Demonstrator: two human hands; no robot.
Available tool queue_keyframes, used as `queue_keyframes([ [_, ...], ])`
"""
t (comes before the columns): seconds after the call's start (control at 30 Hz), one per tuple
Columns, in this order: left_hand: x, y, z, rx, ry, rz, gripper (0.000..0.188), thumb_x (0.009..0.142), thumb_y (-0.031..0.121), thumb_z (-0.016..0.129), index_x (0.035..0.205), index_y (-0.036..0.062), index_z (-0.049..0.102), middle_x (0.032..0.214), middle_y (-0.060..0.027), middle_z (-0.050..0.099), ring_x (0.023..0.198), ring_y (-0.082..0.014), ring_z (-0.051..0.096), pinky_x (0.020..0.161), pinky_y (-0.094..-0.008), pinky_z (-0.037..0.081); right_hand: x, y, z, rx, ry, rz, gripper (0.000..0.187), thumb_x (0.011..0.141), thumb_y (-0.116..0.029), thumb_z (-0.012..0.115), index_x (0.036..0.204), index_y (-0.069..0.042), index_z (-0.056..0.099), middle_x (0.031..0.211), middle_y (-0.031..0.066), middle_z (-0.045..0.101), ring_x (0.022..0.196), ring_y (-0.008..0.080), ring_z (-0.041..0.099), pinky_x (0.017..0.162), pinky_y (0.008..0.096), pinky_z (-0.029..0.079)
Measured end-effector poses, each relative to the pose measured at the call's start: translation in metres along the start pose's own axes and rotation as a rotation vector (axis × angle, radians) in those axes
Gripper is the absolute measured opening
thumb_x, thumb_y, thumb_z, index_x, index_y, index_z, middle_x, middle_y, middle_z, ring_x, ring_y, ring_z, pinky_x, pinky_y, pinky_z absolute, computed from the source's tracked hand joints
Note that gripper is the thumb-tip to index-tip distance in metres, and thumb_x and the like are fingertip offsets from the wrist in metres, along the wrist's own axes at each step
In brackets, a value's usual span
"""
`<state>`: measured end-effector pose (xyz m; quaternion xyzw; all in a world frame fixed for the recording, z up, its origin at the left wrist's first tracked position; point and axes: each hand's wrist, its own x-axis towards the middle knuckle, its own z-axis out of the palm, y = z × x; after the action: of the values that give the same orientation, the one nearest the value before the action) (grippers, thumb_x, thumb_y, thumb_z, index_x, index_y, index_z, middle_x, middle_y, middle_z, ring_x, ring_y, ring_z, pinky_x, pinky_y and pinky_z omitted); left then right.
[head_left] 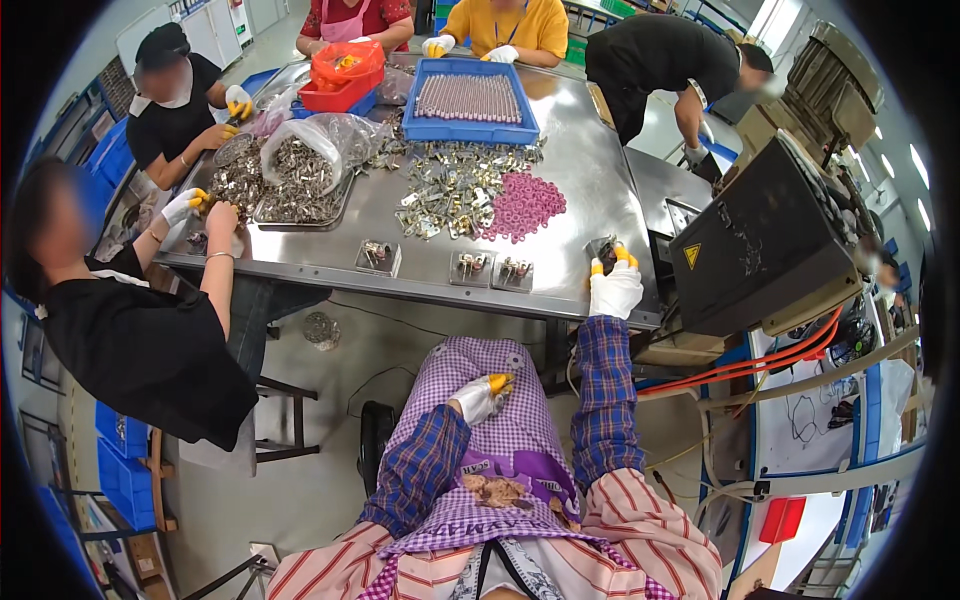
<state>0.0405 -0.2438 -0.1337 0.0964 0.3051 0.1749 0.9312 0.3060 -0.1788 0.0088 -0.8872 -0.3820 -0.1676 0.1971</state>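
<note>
My right hand point(615, 288), in a white glove with yellow fingertips, reaches to the table's near right edge. Its fingers are closed round a small dark metal fixture block point(601, 246), partly hidden by them. Over my lap my left hand point(484, 398), gloved the same way, has its fingers pressed together; whatever they hold, if anything, is hidden. Along the near edge sit similar blocks with small metal parts on top: one fixture block point(378, 258) alone, and a pair, the left fixture block point(470, 268) beside the right fixture block point(513, 274).
The steel table point(330, 262) bears a heap of metal clips point(437, 195), pink rings point(524, 205) and a blue tray point(420, 125) of rods. A bag of metal parts point(302, 168) lies left. A dark machine box point(755, 240) stands right. Several co-workers surround the table.
</note>
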Motion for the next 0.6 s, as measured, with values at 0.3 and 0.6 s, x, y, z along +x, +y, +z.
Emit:
queue_keyframes([
  [0.3,0.001,0.000,0.000,0.044,0.044,0.012,0.029,0.094,0.008,0.051,0.122,-0.0004,0.050,0.116,-0.0145,0.054,0.092,-0.0151,0.056,0.062,-0.0167,0.048,0.001,0.003,0.006,-0.008,0.038,-0.009,0.047,0.081,-0.037,0.063,0.120,-0.012,0.059,0.103,0.0140,0.060,0.081,0.0288,0.059,0.074,0.0361,0.049],
  [0.6,0.006,-0.007,-0.020,0.026,-0.063,0.009,0.030,0.094,0.008,0.052,0.122,-0.0010,0.050,0.122,-0.0170,0.051,0.098,-0.0159,0.054,0.066,-0.0176,0.048,-0.004,0.000,0.004,-0.005,0.070,-0.035,0.048,0.078,-0.038,0.066,0.119,-0.015,0.058,0.102,0.0120,0.060,0.080,0.0291,0.060,0.071,0.0371,0.050],
])
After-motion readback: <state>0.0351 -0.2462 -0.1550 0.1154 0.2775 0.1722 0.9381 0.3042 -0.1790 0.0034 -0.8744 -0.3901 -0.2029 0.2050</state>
